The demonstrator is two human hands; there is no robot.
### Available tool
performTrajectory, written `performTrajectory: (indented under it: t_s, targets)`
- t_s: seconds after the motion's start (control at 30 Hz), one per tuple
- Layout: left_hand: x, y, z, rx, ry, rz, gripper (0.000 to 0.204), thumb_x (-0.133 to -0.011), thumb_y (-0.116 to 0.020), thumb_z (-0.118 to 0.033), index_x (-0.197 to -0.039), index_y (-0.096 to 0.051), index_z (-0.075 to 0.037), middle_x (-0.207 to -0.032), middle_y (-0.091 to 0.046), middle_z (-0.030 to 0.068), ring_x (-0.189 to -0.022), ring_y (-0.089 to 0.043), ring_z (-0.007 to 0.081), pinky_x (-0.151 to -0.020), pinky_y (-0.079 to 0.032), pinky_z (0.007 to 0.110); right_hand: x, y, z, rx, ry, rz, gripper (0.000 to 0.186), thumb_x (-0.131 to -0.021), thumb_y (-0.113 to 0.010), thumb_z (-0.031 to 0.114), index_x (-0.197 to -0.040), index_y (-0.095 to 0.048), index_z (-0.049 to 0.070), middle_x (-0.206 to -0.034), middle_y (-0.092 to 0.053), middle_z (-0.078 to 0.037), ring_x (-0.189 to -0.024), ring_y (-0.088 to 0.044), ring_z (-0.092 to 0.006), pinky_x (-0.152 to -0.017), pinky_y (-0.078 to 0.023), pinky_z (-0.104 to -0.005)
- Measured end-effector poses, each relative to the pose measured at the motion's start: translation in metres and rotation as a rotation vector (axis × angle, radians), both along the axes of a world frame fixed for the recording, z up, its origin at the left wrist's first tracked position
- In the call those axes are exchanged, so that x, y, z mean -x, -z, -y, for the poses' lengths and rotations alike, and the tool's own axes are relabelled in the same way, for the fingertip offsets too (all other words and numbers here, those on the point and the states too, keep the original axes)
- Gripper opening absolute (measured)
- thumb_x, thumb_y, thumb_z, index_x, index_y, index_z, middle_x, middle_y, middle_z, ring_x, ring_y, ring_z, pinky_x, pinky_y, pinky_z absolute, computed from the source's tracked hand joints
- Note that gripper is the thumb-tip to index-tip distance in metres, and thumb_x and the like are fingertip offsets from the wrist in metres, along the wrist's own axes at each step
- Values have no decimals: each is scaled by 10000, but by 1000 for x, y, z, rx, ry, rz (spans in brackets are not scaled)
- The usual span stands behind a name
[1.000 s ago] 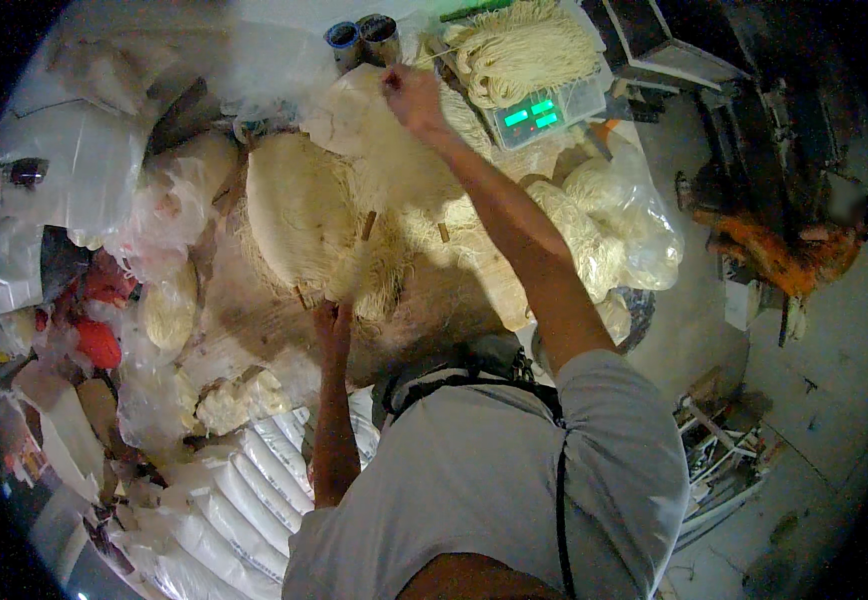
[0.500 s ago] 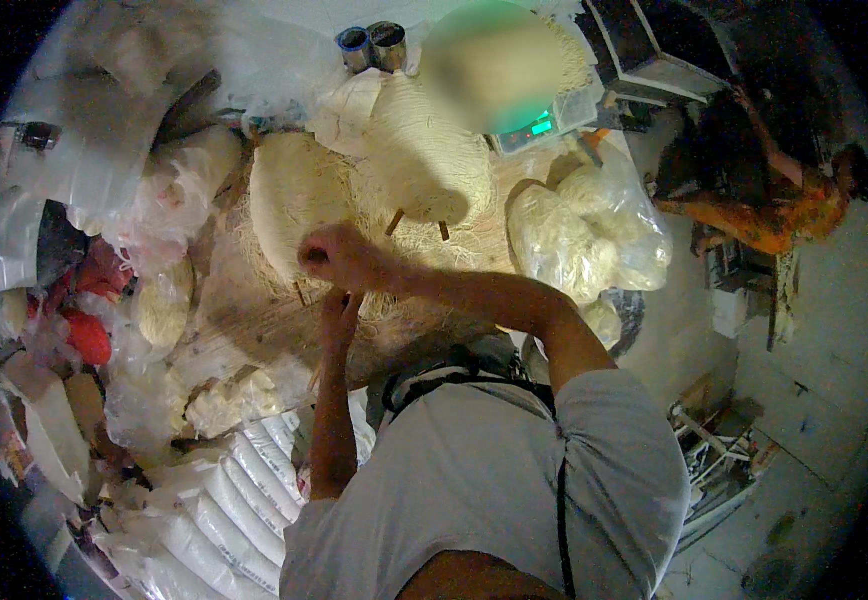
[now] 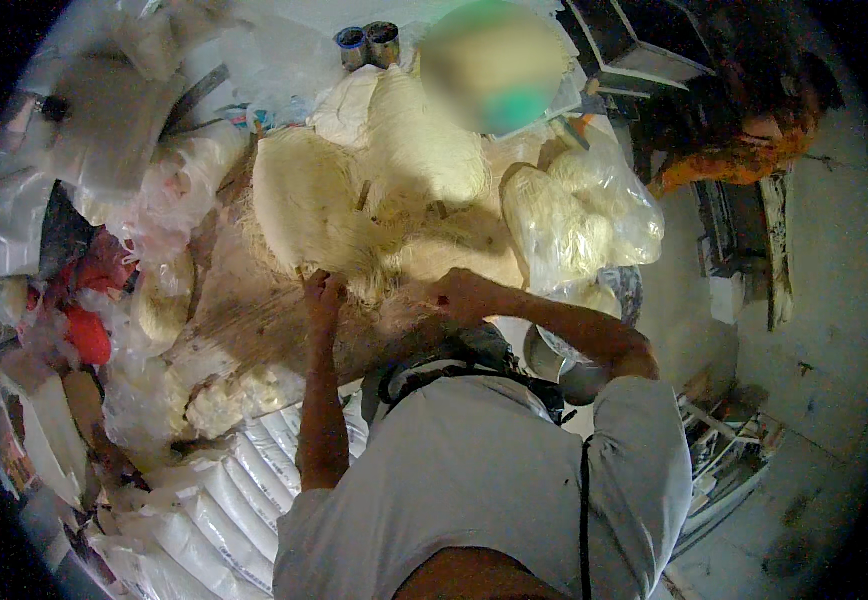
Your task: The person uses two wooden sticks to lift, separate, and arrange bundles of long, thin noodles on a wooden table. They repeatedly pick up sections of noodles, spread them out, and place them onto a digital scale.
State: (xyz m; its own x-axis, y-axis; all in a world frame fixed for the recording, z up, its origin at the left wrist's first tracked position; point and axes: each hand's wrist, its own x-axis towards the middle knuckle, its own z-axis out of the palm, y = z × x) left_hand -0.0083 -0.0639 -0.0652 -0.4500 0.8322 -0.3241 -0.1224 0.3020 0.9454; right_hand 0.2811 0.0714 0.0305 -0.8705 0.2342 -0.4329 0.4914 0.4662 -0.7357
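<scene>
On the wooden table in front of me lie broad, pale bundles of fine strands, like thin noodles, with loose ends trailing toward me. Short brown sticks poke out of them. My left hand is closed at the near edge of the left bundle; what its fingers hold, if anything, is too small to make out. My right hand is closed in a fist over the near right part of the table, and its grip is hidden too. Farther back lies a second strand bundle.
Clear bags of strands stand at the right. A green bowl, partly blurred, and two metal cups are at the back. Plastic bags crowd the left; white sacks lie below. A person in orange is at far right.
My right hand has moved from above my left hand to the right and nearer to me, so the hands are now apart. My left hand has shifted slightly left and away. The person in orange has moved back.
</scene>
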Motion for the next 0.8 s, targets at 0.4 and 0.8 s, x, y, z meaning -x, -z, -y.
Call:
performTrajectory:
  t_s: [0.4,0.8]
  targets:
    - [18,-48,20,-10,78,-498,369,-939,-665,-272,-701,-535,-23,-595,-452,3,-547,-443,120,-519,-376,326,94,-32,-8,-8,675,-555,478,-848,-783,285,-1172,-578,-2,-994,-625,-132,-864,-611,-244,-789,-507,-382]
    - [7,-101,24,-103,100,-812,425,-918,-693,-324,-697,-594,25,-611,-564,133,-526,-506,212,-525,-402,407,127,-17,13,-176,775,-672,364,-809,-834,248,-979,-660,-23,-884,-605,-79,-792,-582,-153,-718,-491,-329]
